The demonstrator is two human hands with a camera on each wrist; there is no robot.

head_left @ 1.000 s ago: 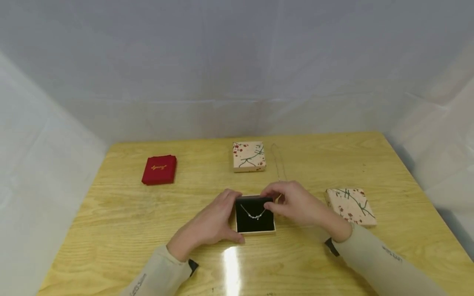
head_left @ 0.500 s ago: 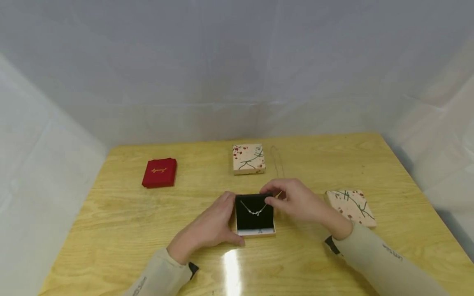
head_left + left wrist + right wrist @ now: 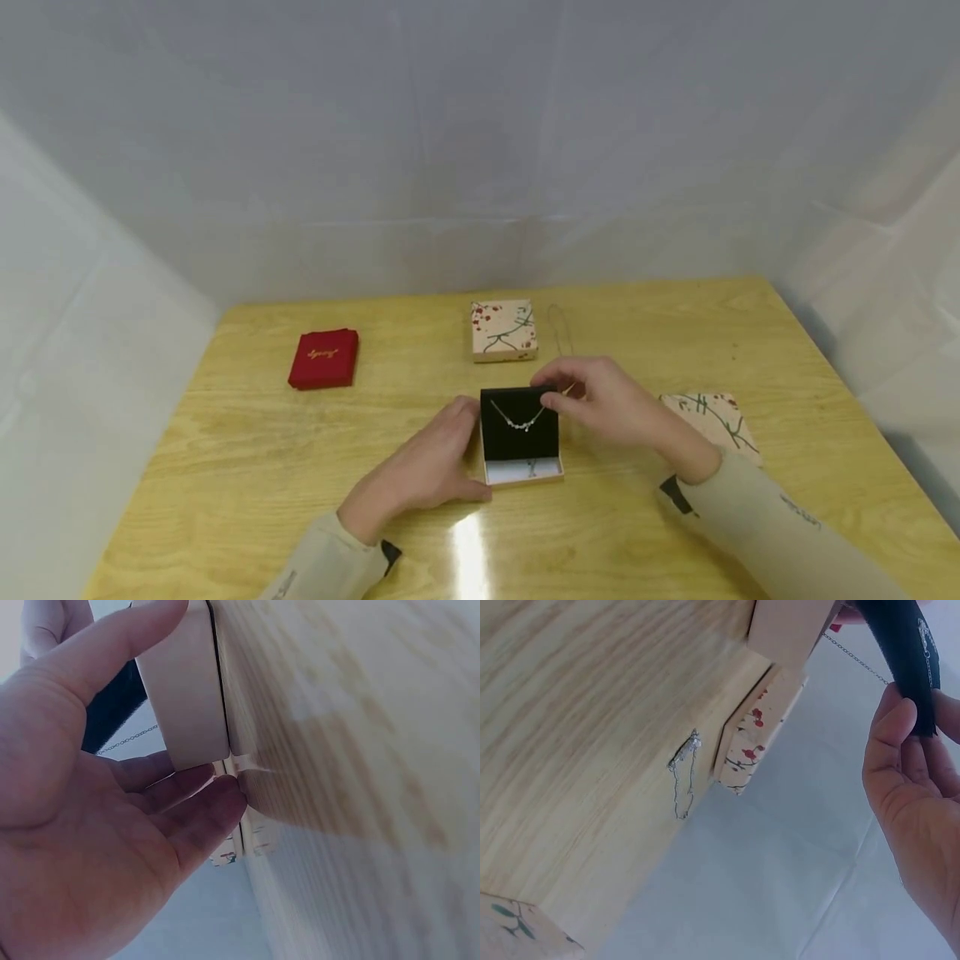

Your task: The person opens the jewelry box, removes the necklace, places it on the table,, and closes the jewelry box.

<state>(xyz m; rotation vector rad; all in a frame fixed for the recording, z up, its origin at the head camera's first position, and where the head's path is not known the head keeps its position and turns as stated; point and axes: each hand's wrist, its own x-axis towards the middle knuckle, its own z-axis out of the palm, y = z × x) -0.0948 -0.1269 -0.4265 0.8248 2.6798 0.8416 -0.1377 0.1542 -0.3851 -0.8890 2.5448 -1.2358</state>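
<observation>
A small pale box (image 3: pixel 525 480) stands at the table's middle, its white interior showing at the front. Tilted up from it is a black pad (image 3: pixel 519 442) with a silver necklace (image 3: pixel 519 426) across its face. My right hand (image 3: pixel 611 406) pinches the pad's upper right corner; in the right wrist view, thumb and fingers grip the black pad (image 3: pixel 900 660), and a thin chain (image 3: pixel 855 658) hangs from behind it. My left hand (image 3: pixel 420 467) grips the box's left side, thumb at the front corner; in the left wrist view, its fingers lie along the box wall (image 3: pixel 184 690).
A red box (image 3: pixel 324 358) lies at the back left, a floral box (image 3: pixel 502 331) at the back middle. A floral lid (image 3: pixel 712 421) lies right, partly behind my right forearm. Another necklace (image 3: pixel 682 776) lies on the wooden table (image 3: pixel 247 450) beyond my right hand.
The black pad has tilted up from lying nearly flat in the box, uncovering the white interior. My right hand has risen slightly with it. My left hand has stayed by the box.
</observation>
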